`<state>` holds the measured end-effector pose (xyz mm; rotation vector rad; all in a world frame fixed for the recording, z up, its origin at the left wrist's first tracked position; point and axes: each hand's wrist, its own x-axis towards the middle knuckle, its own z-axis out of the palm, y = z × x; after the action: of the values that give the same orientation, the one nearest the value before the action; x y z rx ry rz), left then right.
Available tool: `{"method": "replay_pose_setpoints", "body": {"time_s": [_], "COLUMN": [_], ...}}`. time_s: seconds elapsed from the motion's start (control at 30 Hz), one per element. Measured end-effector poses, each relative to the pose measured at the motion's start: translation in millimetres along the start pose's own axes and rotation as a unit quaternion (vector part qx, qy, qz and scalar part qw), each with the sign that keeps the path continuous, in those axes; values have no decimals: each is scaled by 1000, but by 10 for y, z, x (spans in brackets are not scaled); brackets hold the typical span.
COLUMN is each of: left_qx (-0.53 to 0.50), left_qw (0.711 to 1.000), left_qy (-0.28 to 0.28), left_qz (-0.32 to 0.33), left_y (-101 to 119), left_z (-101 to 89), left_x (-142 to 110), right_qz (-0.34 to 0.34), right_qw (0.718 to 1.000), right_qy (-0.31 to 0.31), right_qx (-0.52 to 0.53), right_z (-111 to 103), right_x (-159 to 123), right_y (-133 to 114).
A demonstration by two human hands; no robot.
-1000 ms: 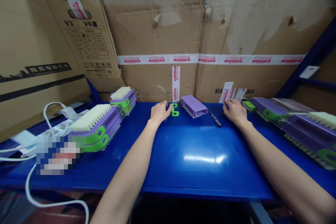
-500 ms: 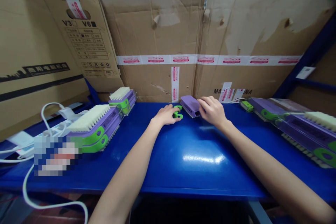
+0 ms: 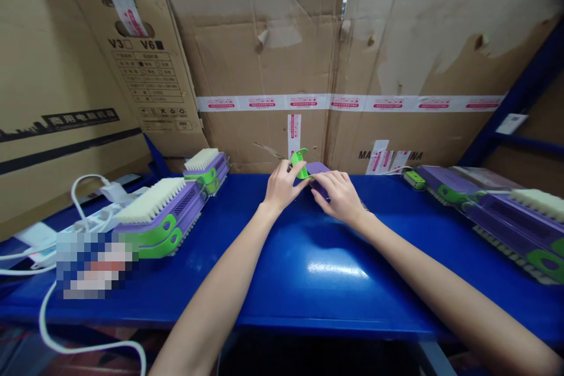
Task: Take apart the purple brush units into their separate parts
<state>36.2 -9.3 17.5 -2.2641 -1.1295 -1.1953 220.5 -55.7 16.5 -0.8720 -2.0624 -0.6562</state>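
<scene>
My left hand [image 3: 280, 186] pinches a small green plastic clip [image 3: 299, 163] and holds it raised against the left end of a purple ribbed block [image 3: 318, 171]. My right hand [image 3: 340, 196] is wrapped over that purple block, lifting it just above the blue table [image 3: 308, 270]. Most of the block is hidden under my right fingers. Both hands meet at the back middle of the table, close to the cardboard wall.
Finished purple brushes with green clips and white bristles [image 3: 158, 211] lie at the left, more purple ones [image 3: 497, 205] at the right. A small green piece [image 3: 416, 179] sits at the back right. White cables [image 3: 79, 211] trail off the left. Cardboard boxes [image 3: 308, 59] close the back.
My left hand has lifted the green clip off the table. My right hand came over from the right, closed on the purple block and raised it toward the clip.
</scene>
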Motion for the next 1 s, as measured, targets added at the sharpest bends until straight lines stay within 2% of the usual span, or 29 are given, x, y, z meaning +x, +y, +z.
{"method": "replay_pose_setpoints", "body": {"time_s": [0.07,0.17,0.27,0.37,0.47,0.6,0.7,0.8,0.9,0.93,1.0], "left_qx": [2,18,32,37,30,39,59,74,78,76,70], "left_qw": [999,996,994,995,995,993,985,974,961,957,950], "left_qy": [34,48,33,-14,-70,-114,-151,-201,-250,-265,-290], "left_qz": [33,78,96,90,62,-12,-50,-73,-84,-87,-91], "left_y": [49,111,179,244,272,226,155,81,16,0,-23], "left_z": [-9,-11,-2,-14,-41,-42,-22,-6,9,15,25], "left_x": [4,-1,-3,0,1,-3,-9,-27,-59,-70,-89], "right_qz": [50,136,203,248,275,306,394,507,590,605,612], "right_qw": [998,982,958,941,941,941,911,848,779,763,751], "right_qy": [32,78,77,95,129,143,99,6,-98,-127,-156], "right_qx": [34,102,189,211,148,28,-76,-154,-186,-188,-191], "right_z": [-3,11,33,35,-4,-123,-239,-339,-390,-395,-394], "right_x": [9,27,56,89,95,-31,-254,-527,-742,-787,-837], "right_y": [-38,-123,-213,-202,4,513,894,1168,1324,1352,1380]}}
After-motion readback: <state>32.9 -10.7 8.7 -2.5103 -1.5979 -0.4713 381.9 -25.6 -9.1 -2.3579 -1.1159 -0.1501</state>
